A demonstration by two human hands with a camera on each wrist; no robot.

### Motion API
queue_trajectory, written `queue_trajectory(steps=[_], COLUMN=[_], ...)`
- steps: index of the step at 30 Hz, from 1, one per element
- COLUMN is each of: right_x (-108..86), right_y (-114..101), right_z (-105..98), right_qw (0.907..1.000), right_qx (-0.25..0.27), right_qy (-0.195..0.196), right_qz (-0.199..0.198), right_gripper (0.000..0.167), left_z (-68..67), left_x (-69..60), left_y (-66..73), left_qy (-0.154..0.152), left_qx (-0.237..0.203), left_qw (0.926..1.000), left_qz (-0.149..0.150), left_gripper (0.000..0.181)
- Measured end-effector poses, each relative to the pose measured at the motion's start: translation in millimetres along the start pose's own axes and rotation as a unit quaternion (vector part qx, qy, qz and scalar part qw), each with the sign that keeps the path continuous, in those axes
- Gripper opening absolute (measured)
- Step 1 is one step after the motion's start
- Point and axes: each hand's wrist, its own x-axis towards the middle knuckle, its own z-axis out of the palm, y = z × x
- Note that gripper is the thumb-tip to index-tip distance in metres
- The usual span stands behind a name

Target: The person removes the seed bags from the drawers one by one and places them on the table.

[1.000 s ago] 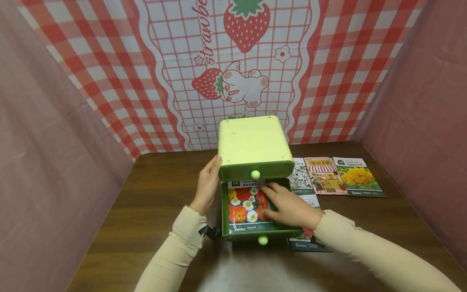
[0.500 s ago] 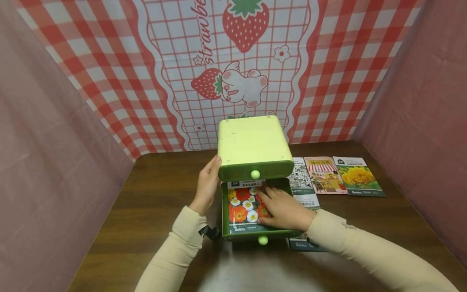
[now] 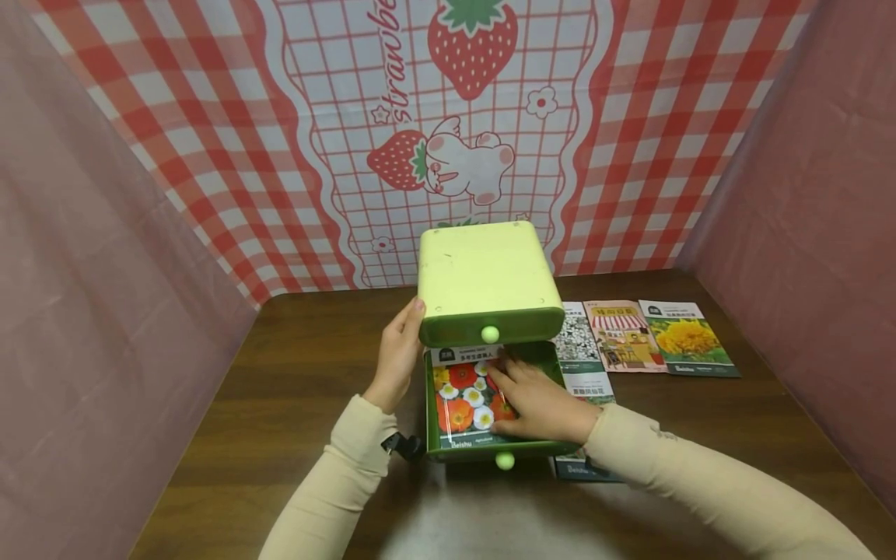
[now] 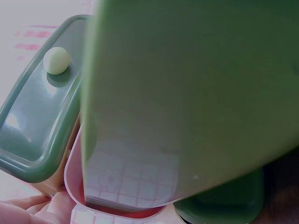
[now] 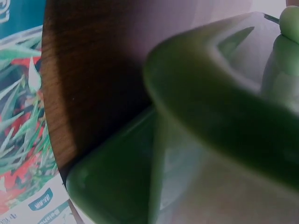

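Note:
A small yellow-green drawer box (image 3: 486,268) stands on the table, its upper drawer (image 3: 455,330) pushed in and its lower drawer (image 3: 505,451) pulled out. Inside the lower drawer lies a seed packet (image 3: 465,397) printed with red, orange and white flowers, slightly tilted. My right hand (image 3: 542,400) reaches into that drawer, its extended fingers resting on the packet's right part. My left hand (image 3: 397,354) lies against the box's left side with fingers extended. The left wrist view shows that hand (image 4: 39,210) beside the box; in the right wrist view the drawer wall (image 5: 210,93) hides the fingers.
Right of the box lie more packets: a white-flower one (image 3: 578,338), a pink shop-front one (image 3: 625,338) and a yellow-flower one (image 3: 689,340). Another packet (image 3: 584,470) sits partly under the right forearm. A checked strawberry cloth (image 3: 476,155) hangs behind the table.
My right hand has moved left and deeper over the packet in the drawer. The packet's upper end has shifted left and the packet now tilts slightly. My left hand has stayed in place.

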Motion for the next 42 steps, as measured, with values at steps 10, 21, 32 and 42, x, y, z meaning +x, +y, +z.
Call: queue_trajectory(steps=[10,21,32,42], right_x=[2.2,-0.3,1.0,6.1], right_y=[-2,-3,0,4], right_z=[1,-6,-10,-10], right_qw=[0.9983,0.9778,0.9134,0.8890], right_qx=[0.052,0.195,0.390,0.429], right_qy=[0.023,0.052,0.057,0.089], right_qz=[0.016,0.058,0.100,0.134], right_gripper=[0.089,0.075,0.069,0.062], left_z=[-1.1,-0.9,-0.3,-0.2], left_x=[-1.0,0.0,0.5,-0.3], left_y=[-0.6,-1.4,-1.5,-0.4], left_qy=[-0.006,-0.006,0.002,-0.002], left_qx=[0.005,-0.003,-0.007,-0.013], left_qw=[1.0000,1.0000,1.0000,0.9999], left_qz=[0.002,0.005,-0.001,-0.003], left_gripper=[0.062,0.062,0.060,0.060])
